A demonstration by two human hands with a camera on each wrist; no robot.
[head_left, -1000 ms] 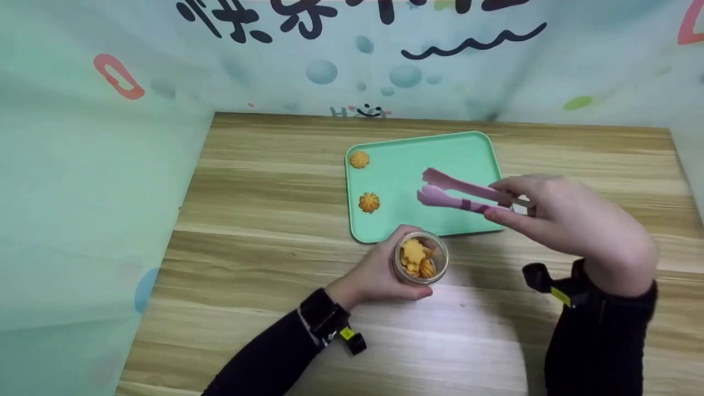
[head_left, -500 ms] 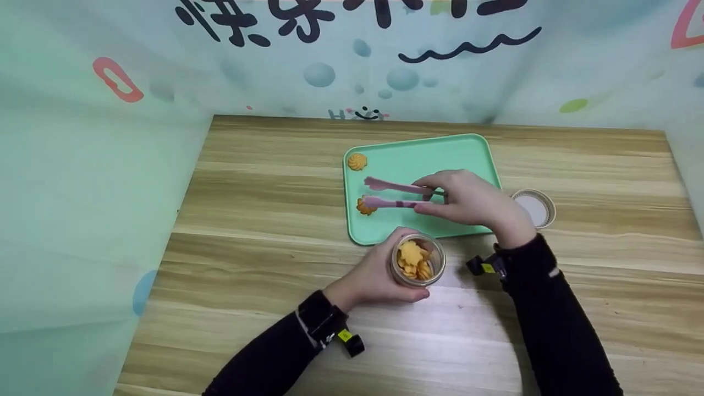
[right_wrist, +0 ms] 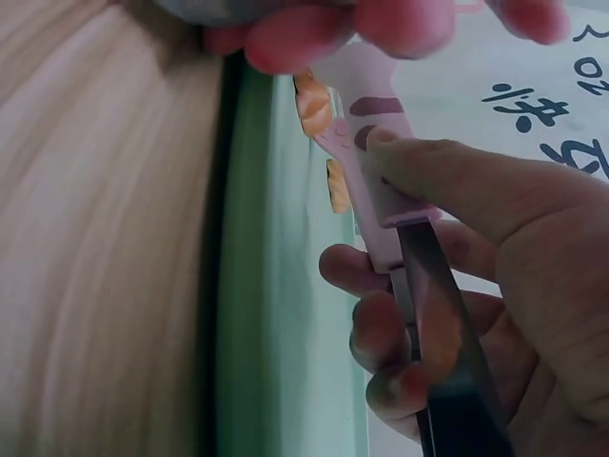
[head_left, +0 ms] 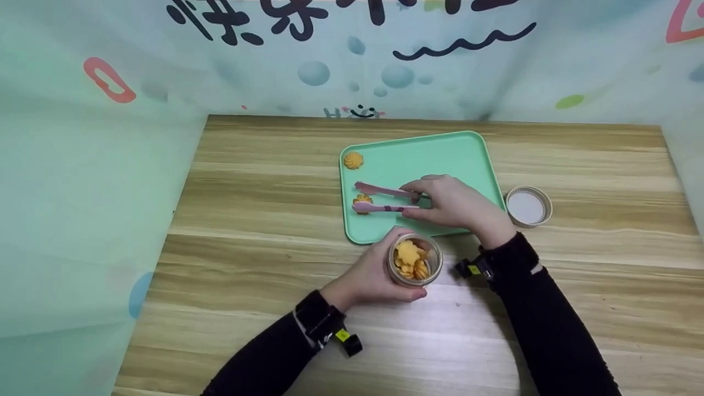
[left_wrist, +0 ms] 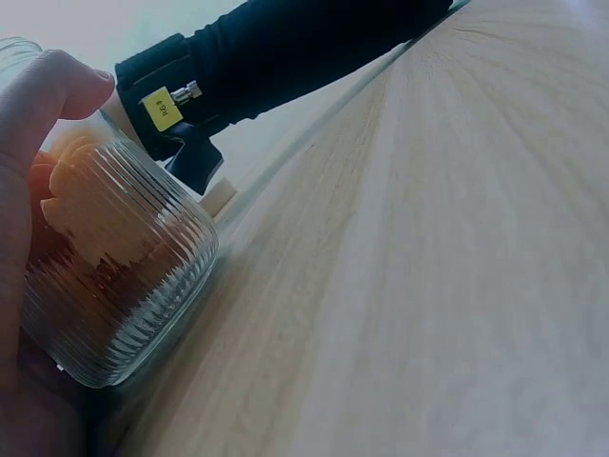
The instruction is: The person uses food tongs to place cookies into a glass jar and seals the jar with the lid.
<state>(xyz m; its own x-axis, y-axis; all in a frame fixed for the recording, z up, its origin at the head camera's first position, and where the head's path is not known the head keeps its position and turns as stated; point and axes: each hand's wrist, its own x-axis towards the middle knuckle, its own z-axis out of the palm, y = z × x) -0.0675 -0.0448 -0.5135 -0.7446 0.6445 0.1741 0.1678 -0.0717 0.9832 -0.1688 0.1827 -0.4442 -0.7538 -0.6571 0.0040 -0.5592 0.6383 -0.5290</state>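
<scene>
My left hand (head_left: 374, 272) grips a ribbed glass jar (left_wrist: 124, 257) of cookies, its mouth facing up near the tray's front edge. Inside, golden flower-shaped cookies (head_left: 408, 254) are heaped. With thumb and fingers my right hand (head_left: 454, 202) holds pink tongs (head_left: 382, 191) over the left half of the green tray (head_left: 440, 146). The tong tips stand apart on either side of a swirl cookie (head_left: 362, 199), the near tip overlapping it in the head view. A second swirl cookie (head_left: 353, 160) lies in the tray's far left corner.
A round jar lid (head_left: 528, 207) lies upturned on the wooden table (head_left: 264, 220), just right of the tray. A printed cloth backdrop (head_left: 352, 71) rises behind the table and along its sides.
My right hand has carried the tongs leftward, from above the tray's right side to the front-left cookie, uncovering the lid. The left hand and jar have stayed put.
</scene>
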